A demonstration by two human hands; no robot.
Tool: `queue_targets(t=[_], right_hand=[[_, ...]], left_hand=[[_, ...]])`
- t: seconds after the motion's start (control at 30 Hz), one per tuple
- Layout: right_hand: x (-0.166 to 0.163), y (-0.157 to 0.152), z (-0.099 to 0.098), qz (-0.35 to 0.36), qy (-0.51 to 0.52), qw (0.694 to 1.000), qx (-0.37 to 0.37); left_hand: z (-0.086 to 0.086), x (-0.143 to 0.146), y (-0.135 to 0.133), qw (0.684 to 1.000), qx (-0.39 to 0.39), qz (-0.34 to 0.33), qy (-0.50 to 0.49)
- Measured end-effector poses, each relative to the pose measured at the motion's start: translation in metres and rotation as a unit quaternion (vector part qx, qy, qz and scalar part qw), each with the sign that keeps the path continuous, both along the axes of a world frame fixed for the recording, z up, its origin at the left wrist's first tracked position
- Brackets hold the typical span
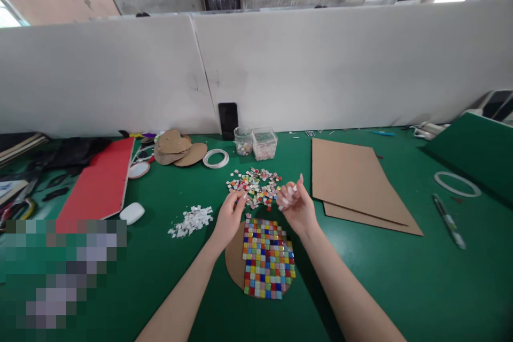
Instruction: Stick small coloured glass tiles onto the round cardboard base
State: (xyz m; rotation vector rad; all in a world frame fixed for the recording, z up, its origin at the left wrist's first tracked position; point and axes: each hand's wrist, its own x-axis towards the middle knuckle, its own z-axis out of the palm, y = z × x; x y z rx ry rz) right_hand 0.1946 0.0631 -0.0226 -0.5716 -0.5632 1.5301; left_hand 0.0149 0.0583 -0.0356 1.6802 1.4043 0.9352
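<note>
A round cardboard disc (233, 259) lies on the green table right before me, mostly covered with a grid of coloured mosaic tiles (267, 259). Beyond it sits a loose pile of coloured tiles (256, 184). My left hand (229, 216) hovers at the pile's near left edge, fingers pinched together on something small that I cannot make out. My right hand (295, 203) is raised at the pile's near right edge, fingers curled and pressed together, holding what looks like a small white scrap. A heap of white paper bits (191, 220) lies to the left.
Two clear plastic tubs (256, 143) and a black phone (228, 120) stand by the white partition. Brown cardboard sheets (352, 184) lie right, a red board (100, 184) left. Cardboard shapes (176, 147), tape rolls (215, 158), a pen (448, 220) and a white oval object (132, 212) lie about.
</note>
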Motion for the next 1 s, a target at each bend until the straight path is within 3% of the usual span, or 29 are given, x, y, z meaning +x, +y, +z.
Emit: queue_targets(t=[0.07, 0.17, 0.27, 0.4, 0.63, 0.87, 1.0], right_hand=[[-0.002, -0.002, -0.001, 0.042, -0.03, 0.999, 0.016], [-0.01, -0.005, -0.003, 0.061, -0.179, 0.981, 0.042], [-0.021, -0.008, -0.008, 0.029, -0.357, 0.931, 0.071], [-0.031, -0.009, -0.02, -0.036, -0.473, 0.874, 0.106], [-0.031, -0.009, -0.027, -0.085, -0.555, 0.816, 0.136], [-0.029, -0.009, -0.028, -0.074, -0.56, 0.814, 0.136], [-0.029, -0.01, -0.029, -0.054, -0.592, 0.792, 0.138]], left_hand=[[-0.001, 0.0, 0.0, 1.0, -0.003, -0.002, -0.012], [-0.001, 0.0, 0.001, 1.0, 0.0, -0.002, -0.024], [-0.001, 0.001, 0.001, 1.0, 0.003, -0.001, -0.03], [0.0, 0.002, 0.001, 0.999, 0.0, -0.004, -0.038], [0.0, 0.0, 0.0, 1.0, -0.005, -0.008, -0.026], [0.003, 0.007, -0.006, 0.999, -0.007, -0.029, -0.015], [0.001, 0.01, -0.009, 1.0, -0.001, -0.026, -0.012]])
